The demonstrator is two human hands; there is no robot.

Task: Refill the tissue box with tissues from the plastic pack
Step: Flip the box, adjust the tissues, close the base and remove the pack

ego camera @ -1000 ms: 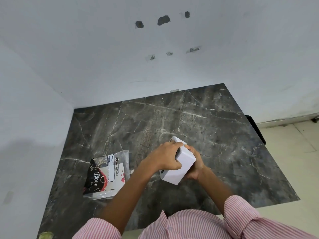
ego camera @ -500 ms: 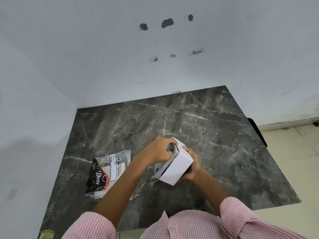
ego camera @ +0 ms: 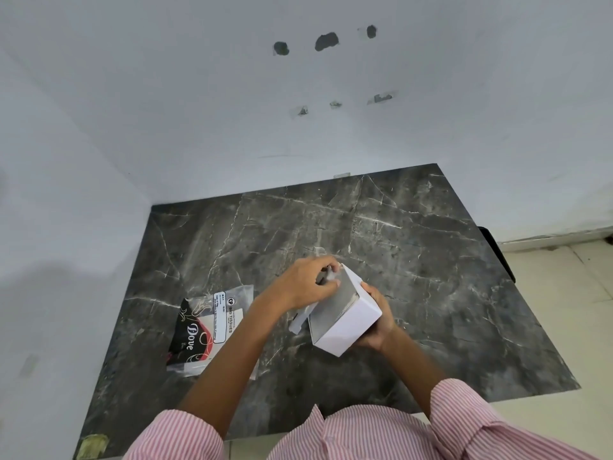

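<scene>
A white cube-shaped tissue box [ego camera: 351, 322] is held tilted above the dark marble table [ego camera: 414, 260]. My right hand [ego camera: 378, 323] cups the box from its right and underside. My left hand [ego camera: 308, 283] pinches the box's lid flap at the far top corner, and the flap stands swung open to the left, showing a grey inner face. The plastic tissue pack [ego camera: 207, 330], clear with a black and red "Dove" print, lies flat on the table to the left, partly under my left forearm.
White walls close the table on the far and left sides. A torn yellowish sticker [ego camera: 93, 444] marks the near left corner of the table. Tiled floor [ego camera: 564, 293] lies past the right edge, with a dark object beside the table there.
My left hand has shifted from the box's top to its far corner and pulled the flap open. The box has been tilted so its open side faces left.
</scene>
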